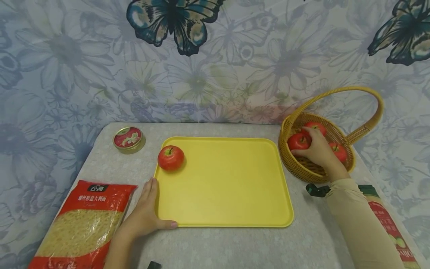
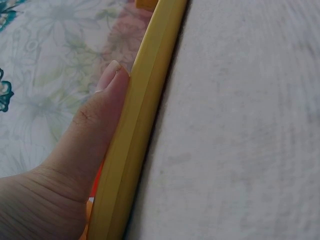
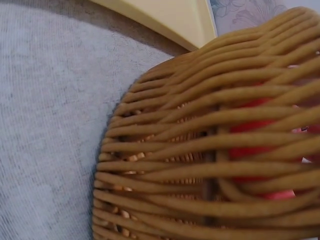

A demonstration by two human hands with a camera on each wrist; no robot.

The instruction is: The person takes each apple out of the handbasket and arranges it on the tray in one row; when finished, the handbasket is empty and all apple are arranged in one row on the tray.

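Note:
A yellow tray [image 1: 221, 183] lies mid-table, with one red apple [image 1: 171, 158] at its upper left corner. My left hand [image 1: 142, 209] rests at the tray's near left corner, thumb along the front edge and straight fingers by the left side. In the left wrist view the thumb [image 2: 95, 120] touches the tray's rim [image 2: 135, 120]. Inside the wicker basket [image 1: 304, 172] at the right, my right hand [image 1: 317, 149] grips a red apple [image 1: 297, 142]. Two more apples show there, one behind and one to the right. The right wrist view has only basket weave [image 3: 200, 150] with red behind it; the hand is hidden.
A round tin [image 1: 128, 140] stands at the back left. A red bag of pasta [image 1: 84, 224] lies at the front left. By the right sleeve lies a package with a green and red label [image 1: 389, 224]. The basket's tall handle [image 1: 352, 89] arches toward the back right.

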